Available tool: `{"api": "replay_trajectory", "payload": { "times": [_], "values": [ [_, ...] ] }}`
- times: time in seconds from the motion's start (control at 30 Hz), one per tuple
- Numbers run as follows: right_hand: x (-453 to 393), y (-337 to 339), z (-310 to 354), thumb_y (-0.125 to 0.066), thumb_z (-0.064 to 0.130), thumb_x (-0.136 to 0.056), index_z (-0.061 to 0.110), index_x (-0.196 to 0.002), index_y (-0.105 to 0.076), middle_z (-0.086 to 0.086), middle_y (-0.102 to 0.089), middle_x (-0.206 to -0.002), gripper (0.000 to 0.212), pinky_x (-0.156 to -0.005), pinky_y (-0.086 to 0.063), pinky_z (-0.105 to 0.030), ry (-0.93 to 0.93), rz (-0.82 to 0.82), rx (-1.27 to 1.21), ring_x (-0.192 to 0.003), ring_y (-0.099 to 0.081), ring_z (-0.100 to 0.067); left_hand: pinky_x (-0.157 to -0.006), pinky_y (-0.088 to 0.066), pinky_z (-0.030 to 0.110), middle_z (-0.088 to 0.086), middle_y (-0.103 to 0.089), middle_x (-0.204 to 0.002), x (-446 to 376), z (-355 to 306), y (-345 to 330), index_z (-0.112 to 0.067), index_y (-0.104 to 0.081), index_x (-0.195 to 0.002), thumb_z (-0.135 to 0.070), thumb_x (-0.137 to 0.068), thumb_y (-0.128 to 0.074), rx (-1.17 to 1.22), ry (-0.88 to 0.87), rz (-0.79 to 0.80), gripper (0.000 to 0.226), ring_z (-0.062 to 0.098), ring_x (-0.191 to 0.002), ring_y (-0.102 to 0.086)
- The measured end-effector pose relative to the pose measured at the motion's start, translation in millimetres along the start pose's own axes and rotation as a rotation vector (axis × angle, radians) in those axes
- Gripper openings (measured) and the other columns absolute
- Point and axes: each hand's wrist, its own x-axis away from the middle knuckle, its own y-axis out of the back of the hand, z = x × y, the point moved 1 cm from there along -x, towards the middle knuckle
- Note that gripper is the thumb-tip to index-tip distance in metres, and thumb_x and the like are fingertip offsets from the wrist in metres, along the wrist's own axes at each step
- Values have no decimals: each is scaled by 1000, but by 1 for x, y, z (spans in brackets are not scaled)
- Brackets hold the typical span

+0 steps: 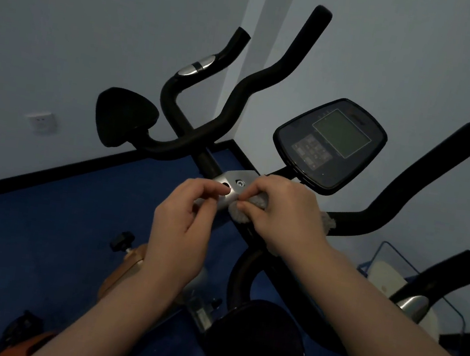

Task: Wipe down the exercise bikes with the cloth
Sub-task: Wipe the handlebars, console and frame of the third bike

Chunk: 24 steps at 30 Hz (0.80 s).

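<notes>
The exercise bike's black handlebars (pixel 425 179) spread across the view, with a silver bracket (pixel 235 179) at their centre and a console screen (pixel 329 144) behind it. My right hand (pixel 282 214) is closed on a fluffy grey cloth (pixel 257 203), pressing it against the right side of the bracket. My left hand (pixel 182 224) is at the bracket's left side, fingers curled, pinching a bit of the cloth's edge under the bracket. The bike's dark saddle (pixel 259 345) is below my arms.
Blue carpet (pixel 42 227) covers the floor up to a black skirting board. A wall socket (pixel 41 121) sits low on the left wall. An orange-brown bike body with a black knob (pixel 122 242) is below left. A wire basket (pixel 388 272) stands at the right.
</notes>
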Motion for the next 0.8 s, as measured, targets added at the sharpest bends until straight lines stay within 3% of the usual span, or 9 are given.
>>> {"api": "replay_trajectory", "payload": {
  "times": [0.23,0.33,0.43,0.63,0.8],
  "values": [
    [-6,6,-7,-73,28,-79,28,-81,-67,9,-68,-91,6,-70,-39,-24,-140,-66,28,-87,-61,-14,-73,-44,11,-11,-65,-92,9,-3,8,-23,-68,-93,-5,-91,-51,9,28,0,25,1,-91,-58],
    [-6,23,-12,-73,30,-79,27,-83,-69,11,-65,-85,6,-71,-37,-21,-175,-205,-13,-82,-59,-9,-73,-45,11,-14,-65,-92,12,-4,13,-25,-68,-91,-5,-90,-51,19,44,-4,26,0,-91,-58],
    [0,43,-17,-73,32,-79,27,-83,-68,15,-65,-81,9,-69,-44,-21,-159,-337,-145,-79,-60,-5,-73,-44,11,-15,-65,-92,14,-4,13,-26,-68,-90,-5,-91,-51,33,63,0,27,-1,-90,-58],
    [19,51,-9,-72,33,-80,30,-89,-67,22,-65,-87,11,-71,-48,-8,-129,-401,-366,-85,-62,4,-75,-42,16,-23,-61,-96,6,0,15,-33,-65,-93,-9,-91,-52,-6,68,22,27,0,-96,-56],
    [6,26,7,-68,32,-85,27,-96,-67,15,-65,-92,12,-74,-45,-14,-220,-357,-375,-87,-59,2,-84,-45,27,-21,-61,-102,-1,8,17,-36,-63,-97,-10,-90,-54,-43,76,21,29,-1,-101,-54]
  ]
}}
